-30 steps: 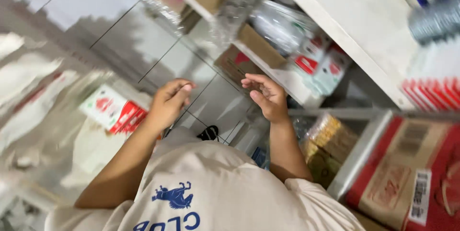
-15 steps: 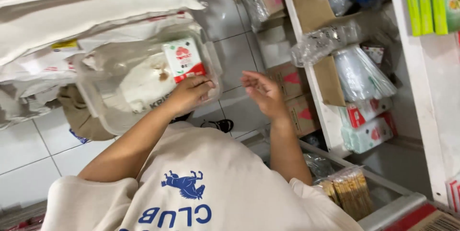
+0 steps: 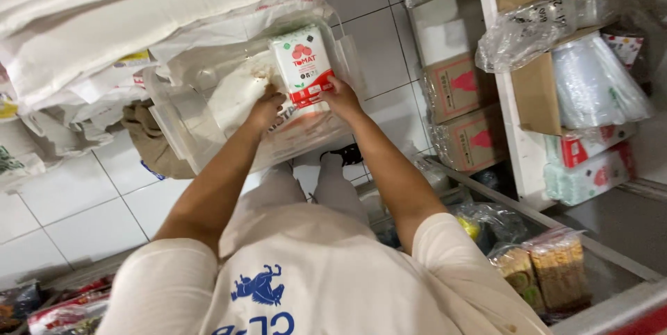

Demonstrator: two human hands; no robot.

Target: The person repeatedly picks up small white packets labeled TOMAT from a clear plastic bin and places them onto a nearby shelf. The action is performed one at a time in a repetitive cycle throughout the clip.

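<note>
White-and-red, a soft pouch (image 3: 303,65) printed with tomatoes stands tilted inside a clear plastic bin (image 3: 182,121) on the tiled floor (image 3: 83,203), gripped at its lower corners by a person bending over it. The left hand (image 3: 266,108) closes on the pouch's lower left corner, though its fingers are partly tucked into the bin, so how firmly they clench cannot be made out; the right hand (image 3: 340,95) clasps the lower right corner, thumb on the front face. The pouch looks light and pliable, a filled flexible pack likely to sag if pinched at one end, so a hold at both bottom corners or across the flat faces would suit it best; its glossy film may be slippery. Beneath it in the bin lie crumpled clear bags with red print (image 3: 306,127). Large white sacks (image 3: 104,22) are piled against the bin's far side, with a brown cloth (image 3: 149,142) beside it. To the person's right, cardboard cartons (image 3: 462,109) wrapped in film sit low on the floor, and a white shelf (image 3: 517,134) carries bagged goods and boxes. Packets of dried noodles (image 3: 549,272) rest nearer the camera.
</note>
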